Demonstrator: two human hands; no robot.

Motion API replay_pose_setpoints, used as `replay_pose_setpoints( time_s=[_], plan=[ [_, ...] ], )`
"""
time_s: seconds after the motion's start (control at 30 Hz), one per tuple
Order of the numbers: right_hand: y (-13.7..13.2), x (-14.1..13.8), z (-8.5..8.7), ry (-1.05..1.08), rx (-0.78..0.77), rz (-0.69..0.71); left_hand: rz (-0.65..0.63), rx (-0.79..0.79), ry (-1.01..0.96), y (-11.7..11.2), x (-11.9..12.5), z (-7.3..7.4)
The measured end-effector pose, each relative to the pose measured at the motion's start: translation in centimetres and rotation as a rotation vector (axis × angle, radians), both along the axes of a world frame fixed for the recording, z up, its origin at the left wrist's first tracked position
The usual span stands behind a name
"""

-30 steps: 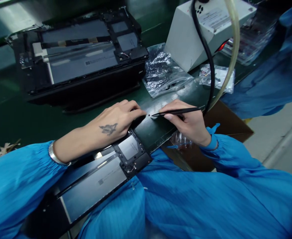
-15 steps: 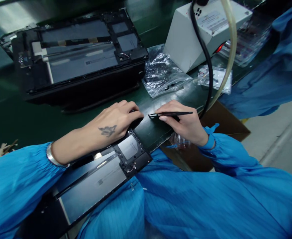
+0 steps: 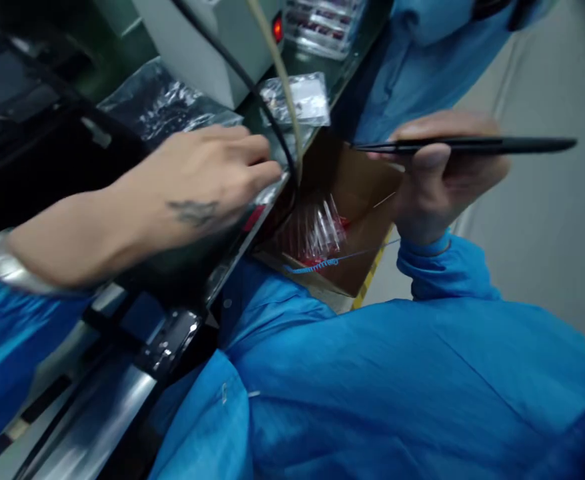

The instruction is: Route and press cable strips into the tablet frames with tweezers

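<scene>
My right hand [image 3: 435, 190] is raised beyond the bench edge, closed around slim black tweezers [image 3: 515, 145]. Their tips point left over a cardboard box, and I cannot tell whether anything is between them. My left hand [image 3: 217, 177] is over the bench edge beside a clear plastic bag [image 3: 177, 100]. Its fingers are curled together, hiding whatever they may hold. Below my left forearm lies an opened tablet [image 3: 122, 413], its silvery battery and black frame exposed, blurred by motion.
More opened tablet housings [image 3: 17, 87] are stacked at upper left. A pale box-shaped device [image 3: 207, 47] with a red lit switch stands behind a black cable and yellowish tube [image 3: 287, 87]. The cardboard box [image 3: 372, 180] holds clear plastic pieces. Another person's blue sleeve [image 3: 422, 73] is at upper right.
The view has swung to the right. My right hand has lifted away from my left with the tweezers, out past the bench edge. My left hand has moved off the tablet toward the bench edge.
</scene>
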State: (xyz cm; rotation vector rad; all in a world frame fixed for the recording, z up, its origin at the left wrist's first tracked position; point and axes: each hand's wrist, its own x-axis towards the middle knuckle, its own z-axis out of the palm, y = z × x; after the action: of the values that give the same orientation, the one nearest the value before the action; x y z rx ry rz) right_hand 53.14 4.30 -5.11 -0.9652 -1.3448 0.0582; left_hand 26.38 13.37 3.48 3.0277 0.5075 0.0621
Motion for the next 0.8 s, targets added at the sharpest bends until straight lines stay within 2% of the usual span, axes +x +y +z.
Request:
replay_pose_setpoints(
  time_s=[0.1,0.17,0.23,0.27,0.33,0.4,0.5,0.67,0.8],
  plan=[
    [-2.2,3.9,-2.0,-0.176,0.116,-0.248,-0.103,-0.123,-0.049,1.5,8.7,-2.3],
    [-2.5,5.2,-3.0,-0.111,0.130,-0.334,-0.015,-0.361,-0.193,1.7,14.0,-4.3],
    [-1.8,5.9,-3.6,0.204,0.103,-0.353,0.162,-0.766,-0.340,1.5,18.2,-5.8],
    [-1.1,6.3,-3.7,0.404,0.083,-0.311,0.244,-0.997,-0.398,1.2,19.8,-6.2],
    [0.5,7.2,-3.9,0.744,0.040,-0.128,0.342,-1.377,-0.516,0.5,22.0,-6.3],
    [2.3,8.4,-4.3,0.894,-0.009,0.085,0.354,-1.579,-0.640,-0.2,23.2,-5.8],
    [4.6,9.9,-5.4,0.948,-0.048,0.273,0.323,-1.651,-0.750,-0.8,23.8,-4.6],
    [6.4,10.0,-6.1,0.970,-0.015,0.353,0.298,-1.605,-0.798,-1.1,23.0,-3.6],
    [7.0,9.7,-5.6,0.981,0.029,0.396,0.280,-1.504,-0.725,-3.1,20.5,-2.0]
  ],
)
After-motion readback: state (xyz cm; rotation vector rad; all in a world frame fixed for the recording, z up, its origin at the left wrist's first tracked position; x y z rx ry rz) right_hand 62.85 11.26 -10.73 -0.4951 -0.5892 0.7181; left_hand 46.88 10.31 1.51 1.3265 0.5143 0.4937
